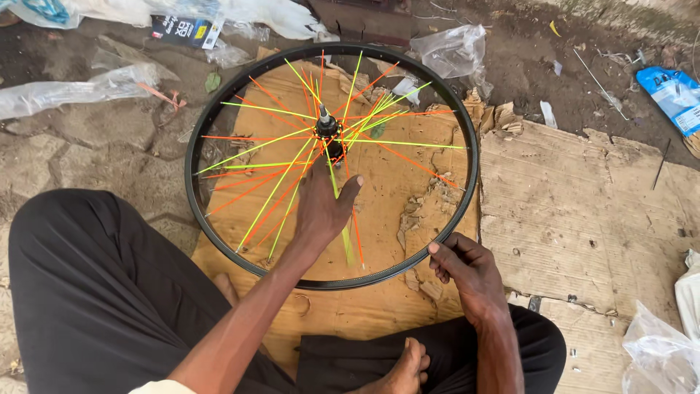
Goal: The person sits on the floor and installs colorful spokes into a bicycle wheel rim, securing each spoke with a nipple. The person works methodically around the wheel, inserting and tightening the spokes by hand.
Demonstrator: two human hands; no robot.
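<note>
Black trouser legs (80, 292) and a bare foot (405, 368) fill the bottom of the head view, the person sitting cross-legged on the ground. Just beyond them a round black metal bicycle rim (472, 186), laced with thin neon orange and yellow-green spokes (273, 193) running to a small black hub (328, 135), lies flat on a worn sheet of brown cardboard (583, 219).

Left hand (321, 208): the forearm reaches forward over the near rim, palm down among the spokes just below the hub, fingers pointing toward it and thumb spread to the right. Its grip looks loose; whether it pinches a spoke I cannot tell, as the fingers cover that spot.

Right hand (463, 270): wrist bent, fingers curled, thumb and forefinger pressed against the outside of the rim at its near right edge, a closed grip steadying it.

To work the spokes well, I judge the right hand should keep the rim pinned flat so it cannot turn, while the left handles one spoke at a time near the hub without bending its neighbours.

Clear plastic bags (452, 51) and a blue packet (674, 95) lie on the dirt around.
</note>
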